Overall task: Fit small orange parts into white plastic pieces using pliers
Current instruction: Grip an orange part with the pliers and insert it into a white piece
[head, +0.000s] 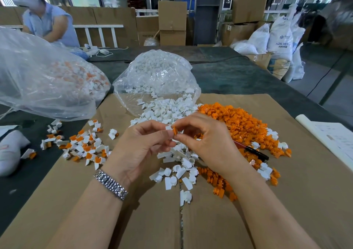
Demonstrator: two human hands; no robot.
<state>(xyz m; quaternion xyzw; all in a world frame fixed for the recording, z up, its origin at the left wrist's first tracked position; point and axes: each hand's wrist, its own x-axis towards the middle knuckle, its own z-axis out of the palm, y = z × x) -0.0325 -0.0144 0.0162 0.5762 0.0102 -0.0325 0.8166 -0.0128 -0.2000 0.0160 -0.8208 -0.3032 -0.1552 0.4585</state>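
My left hand (pixel 141 145) pinches a white plastic piece (pixel 168 128) between thumb and fingers above the cardboard. My right hand (pixel 206 140) pinches a small orange part (pixel 175 130) against that white piece. Loose white pieces (pixel 172 113) spill from an open clear bag (pixel 156 77) just beyond my hands. A heap of orange parts (pixel 240 122) lies to the right. The pliers (pixel 256 152), black-handled, lie on the cardboard under my right hand's far side, partly hidden. Fitted white-and-orange pieces (pixel 84 145) are scattered at the left.
A flattened cardboard sheet (pixel 286 201) covers the dark table. A large clear bag of fitted pieces (pixel 44 77) sits at the left. Papers (pixel 336 140) lie at the right edge. Another person (pixel 47 19) sits at the far left. Boxes and sacks stand behind.
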